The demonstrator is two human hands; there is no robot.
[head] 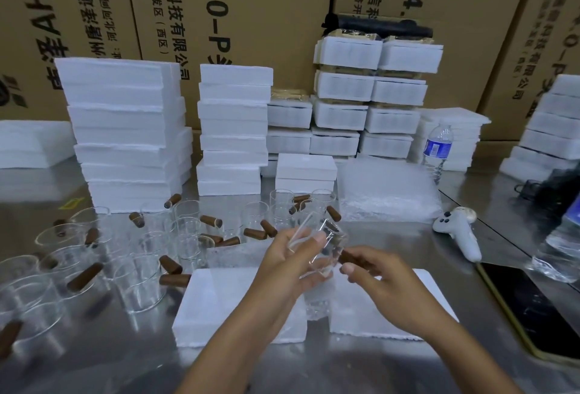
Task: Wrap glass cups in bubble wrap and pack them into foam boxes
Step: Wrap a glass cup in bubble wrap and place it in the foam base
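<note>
**packer_01:** While it's above the foam box, my left hand grips the glass cup, right hand pinching its brown handle.

**reply:** Bubble wrap?

**packer_01:** Behind, on the table.

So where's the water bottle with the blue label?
The water bottle stands upright at the back right of the table, just behind the stack of bubble wrap and in front of a pile of white foam pieces.
</note>
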